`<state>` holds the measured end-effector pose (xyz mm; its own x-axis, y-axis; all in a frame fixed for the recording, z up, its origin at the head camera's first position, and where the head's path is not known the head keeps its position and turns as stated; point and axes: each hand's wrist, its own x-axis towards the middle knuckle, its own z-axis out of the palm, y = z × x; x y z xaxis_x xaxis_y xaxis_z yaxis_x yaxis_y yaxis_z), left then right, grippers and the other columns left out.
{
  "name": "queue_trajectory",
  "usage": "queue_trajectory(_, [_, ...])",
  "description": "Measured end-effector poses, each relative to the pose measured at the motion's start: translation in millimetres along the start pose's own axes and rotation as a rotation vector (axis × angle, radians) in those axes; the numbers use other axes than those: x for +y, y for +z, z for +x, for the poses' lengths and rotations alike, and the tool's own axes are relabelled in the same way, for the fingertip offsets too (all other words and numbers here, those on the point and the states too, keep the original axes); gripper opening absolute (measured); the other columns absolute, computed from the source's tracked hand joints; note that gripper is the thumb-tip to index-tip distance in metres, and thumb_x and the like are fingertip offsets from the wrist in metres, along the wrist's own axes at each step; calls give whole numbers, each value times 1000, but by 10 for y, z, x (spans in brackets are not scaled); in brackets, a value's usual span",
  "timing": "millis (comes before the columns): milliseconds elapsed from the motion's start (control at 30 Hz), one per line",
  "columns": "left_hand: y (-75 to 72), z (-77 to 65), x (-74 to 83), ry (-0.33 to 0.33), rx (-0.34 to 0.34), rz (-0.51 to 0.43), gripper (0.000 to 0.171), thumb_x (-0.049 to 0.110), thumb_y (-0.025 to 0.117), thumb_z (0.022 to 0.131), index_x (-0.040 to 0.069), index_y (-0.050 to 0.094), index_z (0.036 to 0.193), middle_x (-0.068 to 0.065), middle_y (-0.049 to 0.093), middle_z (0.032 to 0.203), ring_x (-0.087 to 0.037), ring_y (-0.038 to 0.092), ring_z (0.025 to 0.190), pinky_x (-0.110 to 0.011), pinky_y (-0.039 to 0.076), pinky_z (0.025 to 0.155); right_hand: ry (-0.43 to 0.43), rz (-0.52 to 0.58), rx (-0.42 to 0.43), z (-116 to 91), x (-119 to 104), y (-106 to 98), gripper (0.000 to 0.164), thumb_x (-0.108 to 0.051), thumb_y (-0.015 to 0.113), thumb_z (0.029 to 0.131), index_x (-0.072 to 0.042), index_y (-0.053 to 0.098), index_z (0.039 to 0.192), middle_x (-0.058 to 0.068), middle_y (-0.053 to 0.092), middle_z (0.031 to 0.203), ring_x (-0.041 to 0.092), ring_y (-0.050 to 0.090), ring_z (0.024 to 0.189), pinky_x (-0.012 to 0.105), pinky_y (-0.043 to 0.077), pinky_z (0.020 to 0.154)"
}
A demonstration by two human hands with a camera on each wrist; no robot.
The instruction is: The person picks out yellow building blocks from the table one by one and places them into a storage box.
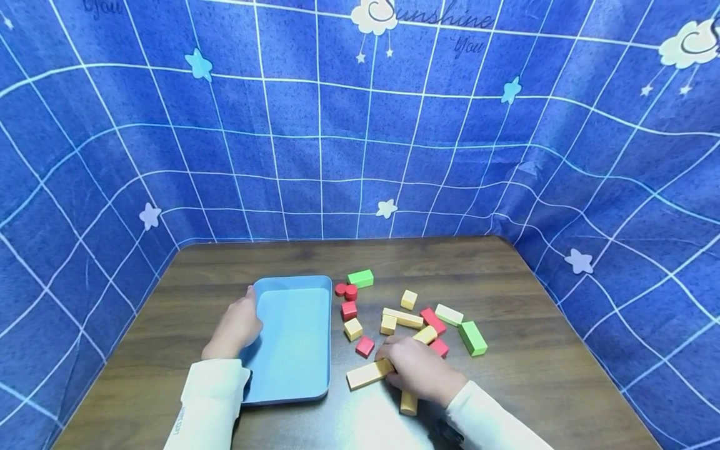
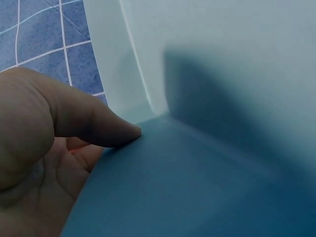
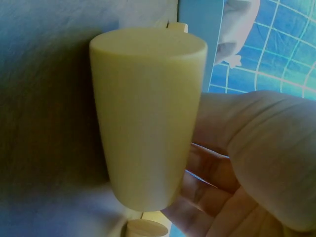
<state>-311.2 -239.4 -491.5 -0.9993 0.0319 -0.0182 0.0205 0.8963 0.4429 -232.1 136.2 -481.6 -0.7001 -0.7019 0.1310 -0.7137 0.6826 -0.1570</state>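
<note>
My left hand [image 1: 239,322] grips the left wall of a blue tray [image 1: 330,337]; in the left wrist view its thumb [image 2: 116,128] lies over the rim and the fingers are outside. My right hand [image 1: 419,365] is low among wooden blocks to the right of the tray. Its fingertips are curled at the right end of a long rectangular wooden block [image 1: 365,375], which points toward the tray. Under the palm lies a plain wooden cylinder [image 1: 409,404]. Large in the right wrist view, this cylinder [image 3: 148,118] hides the fingertips.
Several red, green and plain wooden pieces lie right of the tray, among them a green block [image 1: 472,339] and a red cube [image 1: 364,346]. Another wooden cylinder [image 1: 425,334] lies beyond the right hand. A blue gridded curtain [image 1: 360,156] surrounds the brown table [image 1: 551,387].
</note>
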Motion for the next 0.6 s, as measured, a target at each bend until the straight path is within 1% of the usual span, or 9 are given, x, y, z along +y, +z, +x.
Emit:
queue_trajectory(167, [-3,-18,1,-13,-10,-7,74,-2,49,86,-10,5,145,-36,32,139,-46,41,117,-66,37,95,-2,-14,11,-7,-8,19,22,-15,78,72,-20,68,90,-10,57,84,1,48,72,25,51,62])
queue_trajectory(333, [-5,-34,-3,-5,-5,-1,73,-3,49,85,-11,7,144,-36,32,139,-47,39,119,-65,36,96,-4,-21,24,-21,-25,23,22,-14,77,72,-19,67,90,-9,55,84,2,48,73,24,50,60])
queue_trajectory(600, [-5,-13,-6,6,-3,-2,73,-3,50,85,-12,8,144,-36,33,139,-46,40,119,-64,37,96,-20,-35,65,-15,-30,-29,24,-15,78,71,-18,66,92,-8,56,86,3,48,75,25,50,63])
